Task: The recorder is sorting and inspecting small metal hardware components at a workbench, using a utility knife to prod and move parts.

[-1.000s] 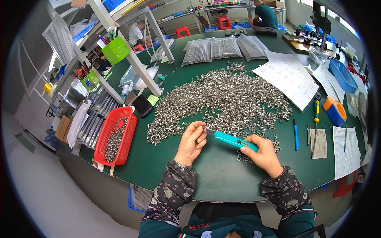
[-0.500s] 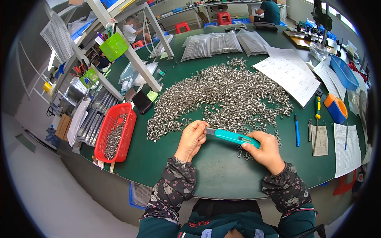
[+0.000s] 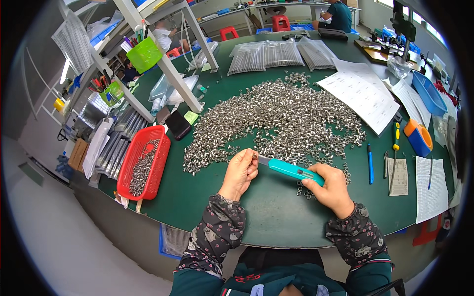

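Note:
My right hand (image 3: 332,189) is wrapped round a teal utility knife (image 3: 294,170), its blade pointing left. The blade tip reaches the fingertips of my left hand (image 3: 239,172), which is closed in a pinch on a small metal ring (image 3: 255,156). Most of that ring is hidden by the fingers. Just beyond both hands spreads a wide heap of small metal rings (image 3: 276,111) on the green tabletop (image 3: 276,217). A few loose rings lie beside the knife handle and my right hand.
On the left stands a red plastic basket (image 3: 160,167) partly filled with small metal pieces. Paper sheets (image 3: 363,96), a blue pen (image 3: 370,163), a yellow-handled screwdriver (image 3: 396,135) and a tape roll (image 3: 418,135) lie to the right. Bagged rods (image 3: 266,55) lie behind the heap; a shelf post (image 3: 180,86) rises left.
The knife has shifted slightly right, and its blade tip has drawn back a little from the left fingertips, baring more of the ring. Both hands keep their grip.

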Demonstrator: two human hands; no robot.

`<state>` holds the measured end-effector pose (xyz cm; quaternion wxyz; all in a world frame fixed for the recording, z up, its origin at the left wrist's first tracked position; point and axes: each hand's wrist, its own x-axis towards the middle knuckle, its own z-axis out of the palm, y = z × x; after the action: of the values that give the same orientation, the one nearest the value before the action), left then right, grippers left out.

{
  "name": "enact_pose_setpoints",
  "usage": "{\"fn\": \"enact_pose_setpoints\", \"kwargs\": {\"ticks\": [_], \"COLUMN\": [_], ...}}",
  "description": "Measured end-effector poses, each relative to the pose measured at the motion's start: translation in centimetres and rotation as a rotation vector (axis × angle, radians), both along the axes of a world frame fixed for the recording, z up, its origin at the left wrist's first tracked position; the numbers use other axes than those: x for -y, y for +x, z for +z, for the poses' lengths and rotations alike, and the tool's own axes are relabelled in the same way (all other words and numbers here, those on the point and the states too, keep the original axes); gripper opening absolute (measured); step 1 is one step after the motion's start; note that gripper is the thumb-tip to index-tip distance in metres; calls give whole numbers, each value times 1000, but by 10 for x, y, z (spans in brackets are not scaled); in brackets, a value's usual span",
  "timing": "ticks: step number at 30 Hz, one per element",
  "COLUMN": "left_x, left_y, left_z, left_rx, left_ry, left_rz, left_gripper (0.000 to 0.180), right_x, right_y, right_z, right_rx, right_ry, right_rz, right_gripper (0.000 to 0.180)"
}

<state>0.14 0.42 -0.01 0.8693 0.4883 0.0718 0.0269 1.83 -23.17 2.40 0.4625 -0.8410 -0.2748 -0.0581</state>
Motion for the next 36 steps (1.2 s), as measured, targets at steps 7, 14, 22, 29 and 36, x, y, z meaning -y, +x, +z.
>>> {"fn": "enact_pose_setpoints", "kwargs": {"ticks": [7, 14, 22, 29, 36], "left_x": [-1, -2, -1, -4, -6], "left_y": [-1, 0, 0, 0, 1], "left_z": [-2, 4, 6, 2, -1], "left_rx": [7, -128, -11, 48, 93], "left_ry": [102, 92, -23, -100, -126], "left_rz": [-31, -60, -62, -34, -93], "left_gripper": [24, 25, 21, 18, 15], "right_x": [0, -1, 0, -1, 0], "right_y": [1, 1, 3, 3, 3], "right_z": [1, -2, -2, -6, -6], "right_rx": [-127, 268, 228, 148, 74], "right_ry": [-31, 33, 113, 94, 55], "right_rz": [28, -34, -80, -63, -33], "right_gripper": [22, 22, 21, 22, 21]}}
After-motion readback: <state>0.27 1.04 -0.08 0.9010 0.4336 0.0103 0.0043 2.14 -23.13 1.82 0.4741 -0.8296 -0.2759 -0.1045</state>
